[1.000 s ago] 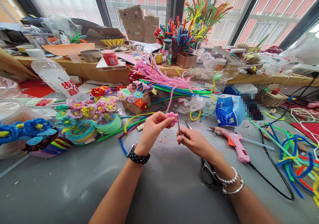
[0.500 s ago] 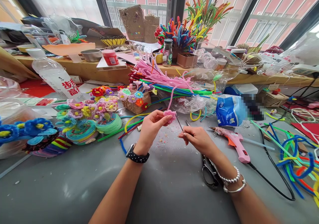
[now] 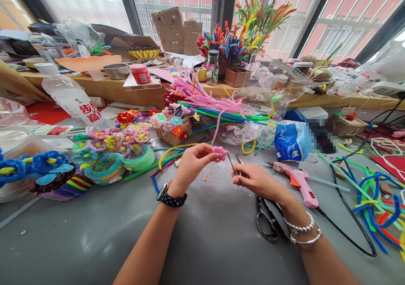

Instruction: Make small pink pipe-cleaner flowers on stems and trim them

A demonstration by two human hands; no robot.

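My left hand (image 3: 198, 160) pinches a pink fuzzy pipe-cleaner flower (image 3: 219, 154) between thumb and fingertips. A long pink pipe cleaner (image 3: 217, 128) rises behind it toward the pile. My right hand (image 3: 253, 178) grips small metal scissors (image 3: 232, 165), their thin blades pointing up beside the flower's right edge. The part inside the fingers is mostly hidden. Beneath my right hand lie larger black-handled scissors (image 3: 267, 223), tips showing beyond the knuckles.
Finished flower pots (image 3: 106, 164) line the left, near a water bottle (image 3: 71, 95). Pink pipe cleaners (image 3: 202, 97) are heaped behind my hands. To the right are a pink glue gun (image 3: 299, 179) with its cord, a blue tissue pack (image 3: 292, 140) and tangled pipe cleaners (image 3: 376, 204).
Both hands have shifted slightly right, carrying the flower and the small scissors. The scissors have turned a little in my right hand, and their blades are nearer the flower's edge.
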